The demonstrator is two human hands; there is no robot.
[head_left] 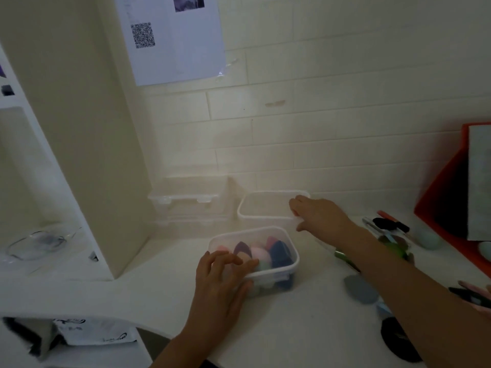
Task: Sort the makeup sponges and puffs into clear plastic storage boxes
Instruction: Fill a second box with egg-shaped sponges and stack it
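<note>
Left hand [220, 277] grips the near-left corner of the sponge box [292, 264]: fingers curled over the rim, thumb against the near wall. That box sits centre of the white desk [292, 328] and is packed with sponges [279, 253] in navy, purple and pink, looks about full. Right hand [318, 216] is on the right end of the empty box [240, 211] just behind it, fingers over the far rim and thumb at the near rim. Reads as a pinch grip, though blur makes contact a bit soft. My read of the step: bring the empty box forward as the next bin. To do it well, slide it rather than lift it, since a one-ended pinch on a thin clear wall will flex and twist. Pull it near-right so it clears the full box, and keep the left hand bracing the full one so it doesn't get nudged. Park it near the loose items on the right: grey puff [361, 289], black puff [398, 341] at the near edge, green egg sponge [427, 239] by the orange bin [438, 208]. Watch the forearm, it passes over the brushes [390, 224] and could sweep them. Stack of lidded boxes [186, 200] at far left is untouched.
</note>
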